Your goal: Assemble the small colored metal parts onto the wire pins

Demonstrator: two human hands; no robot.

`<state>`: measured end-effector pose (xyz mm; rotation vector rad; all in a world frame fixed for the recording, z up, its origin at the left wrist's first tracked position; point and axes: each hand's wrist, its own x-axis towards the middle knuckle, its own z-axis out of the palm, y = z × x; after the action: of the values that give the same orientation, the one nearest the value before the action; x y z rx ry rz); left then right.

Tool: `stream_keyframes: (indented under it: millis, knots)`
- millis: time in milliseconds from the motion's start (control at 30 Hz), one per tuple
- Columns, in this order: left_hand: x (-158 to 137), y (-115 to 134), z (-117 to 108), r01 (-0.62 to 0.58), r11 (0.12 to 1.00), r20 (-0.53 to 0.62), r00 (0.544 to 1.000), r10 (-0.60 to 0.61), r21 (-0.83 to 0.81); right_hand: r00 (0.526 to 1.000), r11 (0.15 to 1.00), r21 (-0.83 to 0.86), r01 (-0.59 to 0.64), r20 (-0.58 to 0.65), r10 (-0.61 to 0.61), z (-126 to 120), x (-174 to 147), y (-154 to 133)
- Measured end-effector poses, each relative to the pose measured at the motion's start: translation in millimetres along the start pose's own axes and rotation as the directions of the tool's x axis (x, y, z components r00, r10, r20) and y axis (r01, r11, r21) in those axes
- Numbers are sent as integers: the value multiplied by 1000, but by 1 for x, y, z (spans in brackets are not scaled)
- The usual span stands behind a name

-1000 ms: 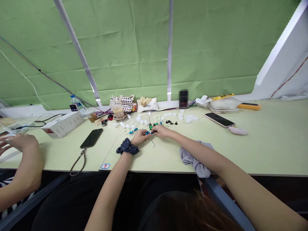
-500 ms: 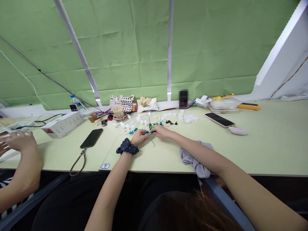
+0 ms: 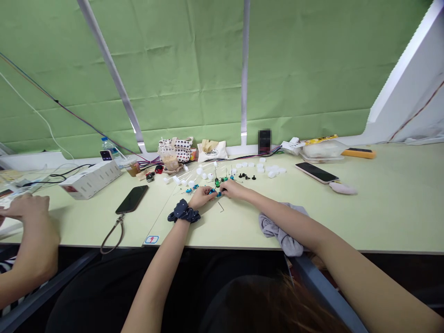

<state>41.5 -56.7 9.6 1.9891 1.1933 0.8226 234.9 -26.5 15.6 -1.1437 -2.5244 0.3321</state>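
Close together over the table, my two hands work at small shiny blue parts. My left hand (image 3: pixel 201 197) is closed, pinching a blue metallic piece (image 3: pixel 212 191) between thumb and fingers. Just to its right, my right hand (image 3: pixel 231 189) has its fingertips pressed together by a second small blue bit (image 3: pixel 219 194); what exactly they grip is too small to make out. A green metallic piece (image 3: pixel 217 183) stands just beyond the fingers, with thin wires rising near it. Nearer me lies a small L-shaped hex key (image 3: pixel 221 207). More blue parts (image 3: pixel 192 189) lie left of my left hand.
White caps (image 3: pixel 272 171) and black knobs (image 3: pixel 247 176) are scattered behind my hands. Phones lie left (image 3: pixel 132 199) and right (image 3: pixel 316 172). A grey cloth (image 3: pixel 284 236) sits under my right forearm. Another person's hand (image 3: pixel 29 208) is at far left, beside a white box (image 3: pixel 92 179).
My right hand has shifted slightly right, opening a small gap from my left, where the blue bit now shows. My left hand stays nearly still. The other person's hand has moved.
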Motion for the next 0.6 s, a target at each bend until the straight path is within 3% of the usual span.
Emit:
stream_keyframes:
  millis: [200,600]
  knots:
    - [3,-6,0,-76,997,-17,997,76,-5,995,993,-86,80,-48,-85,0,2,2]
    - [1,0,0,-116,993,-31,993,116,-26,997,997,-69,-18,-70,13,2,-1,0]
